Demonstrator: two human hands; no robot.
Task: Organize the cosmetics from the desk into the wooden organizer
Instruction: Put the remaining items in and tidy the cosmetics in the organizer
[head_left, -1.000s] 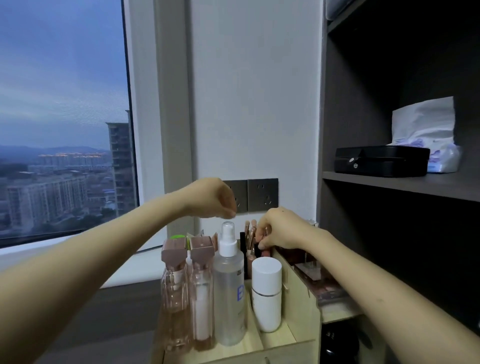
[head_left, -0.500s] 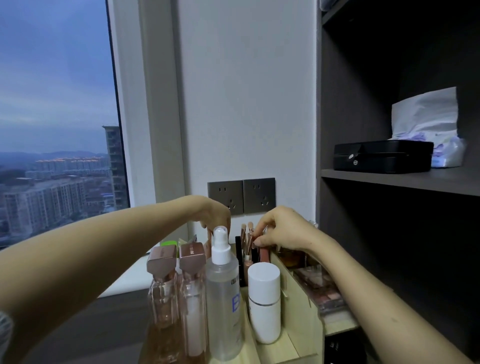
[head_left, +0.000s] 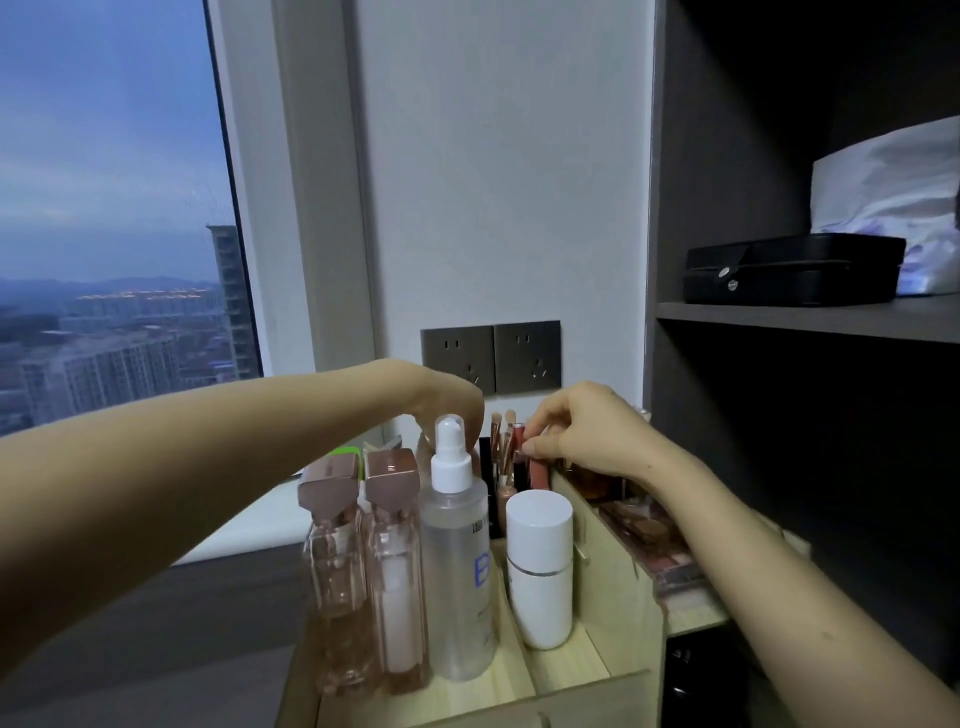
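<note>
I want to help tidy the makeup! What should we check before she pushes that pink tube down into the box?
1. Right hand pinching the pink tube: ok.
2. Tube upright: ok.
3. Free room in the slot under the tube: cannot tell, hidden by the white bottle.
4. Brushes clear of the tube: not ok, crowded right beside it.
5. Spray bottle standing upright: ok.
6. What the left hand holds: cannot tell, fingers hidden behind the spray bottle.
</note>
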